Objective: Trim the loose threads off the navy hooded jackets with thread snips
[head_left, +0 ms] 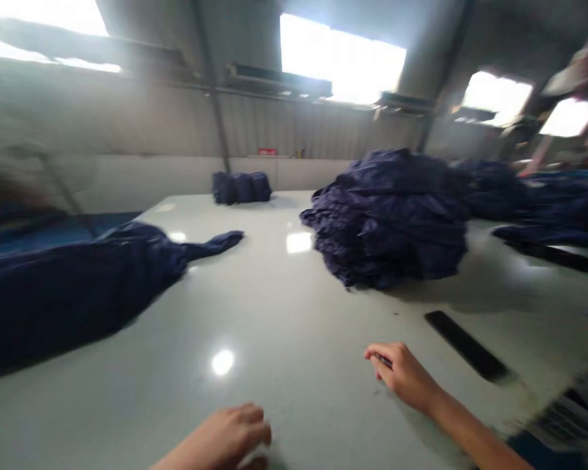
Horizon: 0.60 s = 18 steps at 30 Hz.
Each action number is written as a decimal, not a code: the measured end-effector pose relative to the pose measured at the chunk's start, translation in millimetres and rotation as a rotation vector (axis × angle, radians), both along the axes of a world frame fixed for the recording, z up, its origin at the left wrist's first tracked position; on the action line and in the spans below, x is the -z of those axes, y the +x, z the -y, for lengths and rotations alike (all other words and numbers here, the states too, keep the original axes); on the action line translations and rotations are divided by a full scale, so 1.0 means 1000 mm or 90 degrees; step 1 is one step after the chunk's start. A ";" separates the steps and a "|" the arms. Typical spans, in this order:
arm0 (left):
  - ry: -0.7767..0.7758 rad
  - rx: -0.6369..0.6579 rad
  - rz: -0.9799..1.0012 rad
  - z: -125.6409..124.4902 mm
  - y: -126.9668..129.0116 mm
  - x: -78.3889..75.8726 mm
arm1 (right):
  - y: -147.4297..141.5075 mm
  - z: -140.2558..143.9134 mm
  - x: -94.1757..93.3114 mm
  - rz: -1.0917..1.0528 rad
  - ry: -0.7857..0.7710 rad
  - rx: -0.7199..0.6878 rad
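Observation:
My left hand (pixel 232 436) hovers over the near edge of the pale table (pixel 294 346), a little blurred. Its fingers are loosely bent and apart, and nothing shows in them. Further right, my right hand (pixel 396 369) is closed around a small, slim dark tool (pixel 383 360). Most of that tool is hidden by the fingers, so its kind cannot be made out. Just beyond this hand lies a long black flat object (pixel 465 344). A big pile of navy garments (pixel 392 219) rises on the table ahead.
Navy cloth (pixel 78 281) is spread along the left side, one end reaching inward. A small folded navy stack (pixel 242 187) sits at the far edge. More dark garments (pixel 558 202) lie at the right. A grey object (pixel 568 418), blurred, is at the lower right corner.

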<state>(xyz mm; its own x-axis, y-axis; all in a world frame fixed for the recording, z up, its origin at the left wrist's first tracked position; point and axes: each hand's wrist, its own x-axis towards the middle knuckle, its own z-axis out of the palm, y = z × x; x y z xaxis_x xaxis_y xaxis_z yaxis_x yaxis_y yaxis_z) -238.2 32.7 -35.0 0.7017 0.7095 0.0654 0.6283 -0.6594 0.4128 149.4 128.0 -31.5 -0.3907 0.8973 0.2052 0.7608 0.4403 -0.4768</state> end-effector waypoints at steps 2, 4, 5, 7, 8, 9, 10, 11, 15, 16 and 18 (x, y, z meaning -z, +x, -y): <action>0.014 -0.197 0.009 0.033 -0.054 0.002 | -0.070 0.023 0.022 -0.033 -0.033 -0.134; 0.019 -0.358 -0.002 0.057 -0.117 -0.002 | -0.144 0.031 0.026 -0.044 -0.061 -0.272; 0.023 -0.430 -0.010 0.067 -0.149 -0.004 | -0.183 0.031 0.024 -0.041 -0.072 -0.335; 0.040 -0.558 -0.025 0.083 -0.210 -0.005 | -0.264 0.027 0.017 -0.026 -0.081 -0.424; 0.050 -0.612 -0.030 0.087 -0.237 -0.006 | -0.306 0.023 0.012 -0.025 -0.077 -0.444; 0.062 -0.660 -0.033 0.089 -0.262 -0.007 | -0.347 0.018 0.006 -0.026 -0.071 -0.449; 0.075 -0.703 -0.033 0.088 -0.285 -0.009 | -0.388 0.012 -0.001 -0.026 -0.062 -0.441; 0.089 -0.741 -0.033 0.084 -0.306 -0.014 | -0.429 0.006 -0.009 -0.026 -0.052 -0.424; 0.162 -0.870 -0.032 0.056 -0.375 -0.050 | -0.567 -0.023 -0.054 -0.043 0.011 -0.315; 0.179 -0.897 -0.033 0.050 -0.389 -0.061 | -0.593 -0.030 -0.067 -0.047 0.027 -0.288; 0.200 -0.944 -0.037 0.042 -0.410 -0.082 | -0.632 -0.042 -0.090 -0.048 0.052 -0.245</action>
<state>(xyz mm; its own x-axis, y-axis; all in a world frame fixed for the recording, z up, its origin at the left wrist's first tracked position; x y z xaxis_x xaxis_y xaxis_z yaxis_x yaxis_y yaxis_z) -647.9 -9.3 46.6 -0.6054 0.7188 0.3417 0.7933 0.5105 0.3318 -483.1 170.2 58.6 -0.6768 0.6671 0.3112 0.4966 0.7258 -0.4760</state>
